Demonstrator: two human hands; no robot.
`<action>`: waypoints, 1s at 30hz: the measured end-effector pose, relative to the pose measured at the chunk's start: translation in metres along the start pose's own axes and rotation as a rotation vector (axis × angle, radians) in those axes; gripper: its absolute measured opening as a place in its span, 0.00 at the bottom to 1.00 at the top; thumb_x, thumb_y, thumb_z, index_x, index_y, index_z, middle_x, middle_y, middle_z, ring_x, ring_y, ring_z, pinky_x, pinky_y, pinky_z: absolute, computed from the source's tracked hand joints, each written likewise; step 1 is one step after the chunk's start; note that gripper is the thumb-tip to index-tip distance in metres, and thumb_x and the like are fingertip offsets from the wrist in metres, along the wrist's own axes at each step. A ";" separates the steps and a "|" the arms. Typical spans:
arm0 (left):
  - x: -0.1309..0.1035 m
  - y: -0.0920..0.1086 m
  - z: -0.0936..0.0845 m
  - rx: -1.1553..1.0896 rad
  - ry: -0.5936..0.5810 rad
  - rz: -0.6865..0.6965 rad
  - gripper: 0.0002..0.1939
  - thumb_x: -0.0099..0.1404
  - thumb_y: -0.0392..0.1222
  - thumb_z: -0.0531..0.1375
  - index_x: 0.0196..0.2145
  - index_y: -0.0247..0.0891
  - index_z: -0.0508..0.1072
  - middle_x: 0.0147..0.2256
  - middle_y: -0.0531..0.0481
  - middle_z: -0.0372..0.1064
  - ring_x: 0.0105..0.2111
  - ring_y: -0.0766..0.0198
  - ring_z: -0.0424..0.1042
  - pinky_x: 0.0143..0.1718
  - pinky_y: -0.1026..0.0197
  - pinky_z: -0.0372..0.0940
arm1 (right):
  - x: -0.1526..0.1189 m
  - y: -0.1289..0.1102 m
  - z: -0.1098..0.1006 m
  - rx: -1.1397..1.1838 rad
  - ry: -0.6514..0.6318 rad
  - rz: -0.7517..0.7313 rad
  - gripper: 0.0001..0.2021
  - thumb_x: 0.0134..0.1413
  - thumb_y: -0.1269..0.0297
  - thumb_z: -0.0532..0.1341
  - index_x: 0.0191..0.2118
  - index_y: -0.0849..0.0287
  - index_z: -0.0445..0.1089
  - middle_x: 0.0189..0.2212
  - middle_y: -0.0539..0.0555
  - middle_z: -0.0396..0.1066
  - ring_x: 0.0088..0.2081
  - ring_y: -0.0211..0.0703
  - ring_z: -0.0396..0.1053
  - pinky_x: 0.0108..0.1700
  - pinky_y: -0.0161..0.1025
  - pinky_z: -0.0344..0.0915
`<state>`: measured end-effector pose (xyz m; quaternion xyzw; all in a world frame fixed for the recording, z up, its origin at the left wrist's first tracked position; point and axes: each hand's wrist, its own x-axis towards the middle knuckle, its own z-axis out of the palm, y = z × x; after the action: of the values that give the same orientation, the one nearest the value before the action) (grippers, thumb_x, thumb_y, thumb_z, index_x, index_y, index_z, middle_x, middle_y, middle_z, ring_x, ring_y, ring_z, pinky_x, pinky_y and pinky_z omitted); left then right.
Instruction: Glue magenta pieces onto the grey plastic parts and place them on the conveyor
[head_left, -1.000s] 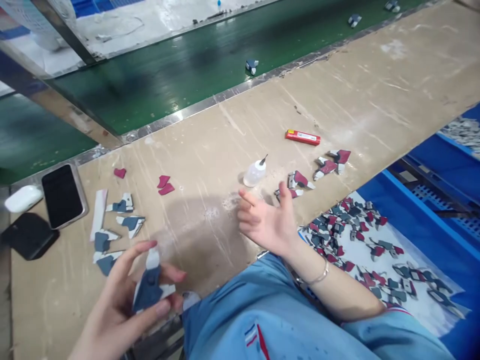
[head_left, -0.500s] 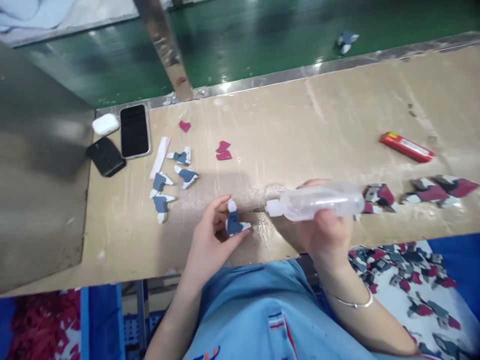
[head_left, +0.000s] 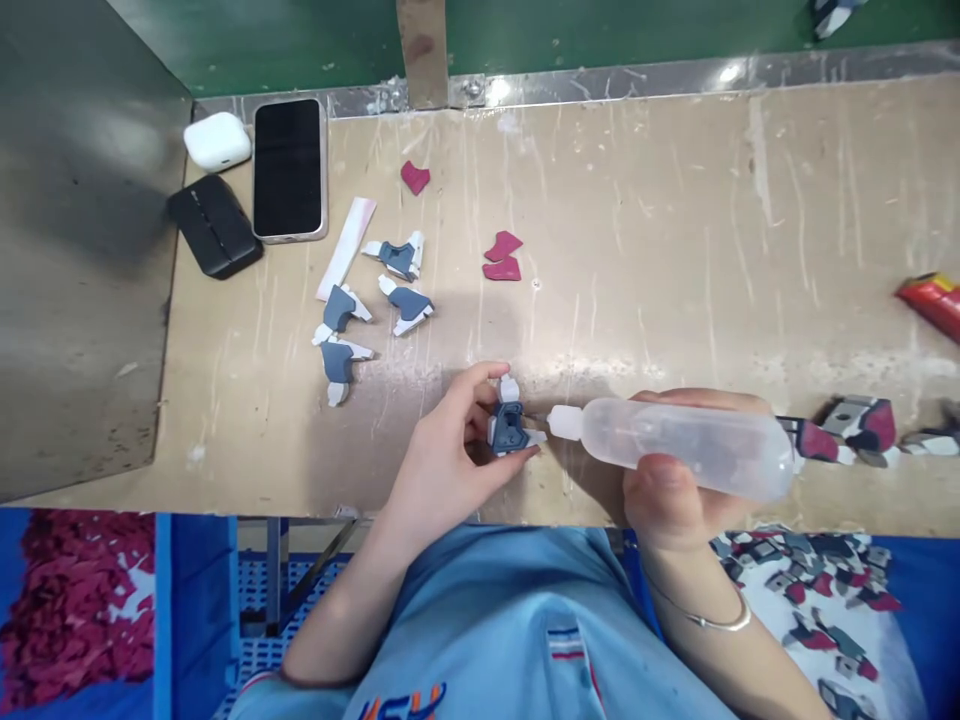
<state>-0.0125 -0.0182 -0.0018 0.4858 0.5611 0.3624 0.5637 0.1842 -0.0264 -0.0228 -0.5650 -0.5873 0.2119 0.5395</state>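
Note:
Between the thumb and fingers of my left hand (head_left: 457,440) is a small blue-grey and white part (head_left: 509,428), its hollow side facing up. My right hand (head_left: 682,490) is wrapped round a translucent squeeze bottle (head_left: 690,443), which lies nearly level. The bottle's white cap and thin tip point left, close to the part's right side; whether the tip touches it I cannot tell. Several similar blue-grey and white parts (head_left: 409,303) lie to the left on the table. Two dark red pieces (head_left: 502,269) and a single one (head_left: 415,178) rest farther back.
A phone (head_left: 288,170), a white case (head_left: 217,141), a black device (head_left: 215,227) and a white strip (head_left: 346,247) lie at the back left. Assembled red and grey parts (head_left: 862,425) and a red packet (head_left: 934,302) are at the right. Blue bins (head_left: 196,610) stand below the table's front edge.
The view has shifted, so the table sits higher in it. The held part now shows its hollow side instead of its flat blue-grey face. The bottle tip is nearer to it.

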 end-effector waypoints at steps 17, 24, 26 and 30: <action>0.000 0.004 0.000 -0.012 -0.052 0.026 0.31 0.60 0.33 0.69 0.60 0.48 0.71 0.43 0.54 0.74 0.38 0.65 0.77 0.43 0.64 0.72 | -0.007 0.000 -0.003 0.097 -0.012 -0.121 0.14 0.65 0.52 0.67 0.53 0.47 0.79 0.36 0.54 0.73 0.32 0.54 0.73 0.31 0.51 0.69; 0.000 0.004 0.001 -0.004 -0.054 0.021 0.36 0.55 0.25 0.65 0.59 0.48 0.71 0.43 0.56 0.75 0.35 0.68 0.76 0.42 0.66 0.73 | -0.010 -0.010 -0.007 0.218 -0.106 -0.056 0.12 0.66 0.56 0.65 0.52 0.48 0.78 0.32 0.53 0.70 0.28 0.51 0.70 0.26 0.48 0.67; 0.001 0.004 0.001 0.001 -0.046 0.020 0.35 0.55 0.26 0.66 0.59 0.48 0.71 0.43 0.56 0.75 0.36 0.67 0.77 0.43 0.65 0.73 | -0.007 -0.008 -0.010 0.212 -0.123 -0.051 0.12 0.66 0.56 0.66 0.51 0.49 0.79 0.31 0.54 0.70 0.28 0.51 0.71 0.25 0.47 0.65; 0.001 0.004 0.001 0.006 -0.035 0.035 0.32 0.59 0.30 0.68 0.59 0.48 0.71 0.43 0.55 0.75 0.36 0.67 0.77 0.43 0.64 0.73 | 0.004 0.003 -0.013 0.236 -0.086 -0.105 0.09 0.65 0.55 0.67 0.47 0.48 0.80 0.27 0.50 0.66 0.23 0.46 0.63 0.23 0.46 0.63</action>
<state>-0.0106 -0.0166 0.0016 0.5034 0.5437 0.3620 0.5656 0.1978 -0.0271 -0.0193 -0.4566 -0.6096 0.2749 0.5868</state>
